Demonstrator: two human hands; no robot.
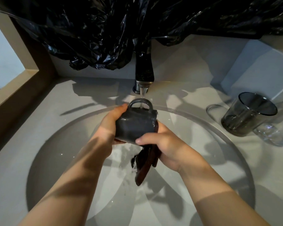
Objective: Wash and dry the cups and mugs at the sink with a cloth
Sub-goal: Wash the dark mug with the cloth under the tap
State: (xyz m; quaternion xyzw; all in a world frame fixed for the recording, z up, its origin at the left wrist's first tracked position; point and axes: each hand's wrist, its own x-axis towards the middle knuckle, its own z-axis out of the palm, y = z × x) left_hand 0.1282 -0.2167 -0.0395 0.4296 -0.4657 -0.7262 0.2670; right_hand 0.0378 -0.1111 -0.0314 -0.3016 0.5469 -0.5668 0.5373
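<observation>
Head view: mug (135, 123) at frame centre, on its side over the sink (55, 152), handle up under the tap (144, 70) stream. My left hand (108, 126) grips its left end. My right hand (163, 144) pinches the cloth (145, 162) against its right end, thumb on the body; the cloth hangs below. Dark glass (248, 116) and clear glass (278, 132) stand side by side at right.

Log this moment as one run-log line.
step: washing | left hand: holds dark mug under running tap | right hand: grips brown cloth against mug | waiting: smoky glass, clear glass on counter
</observation>
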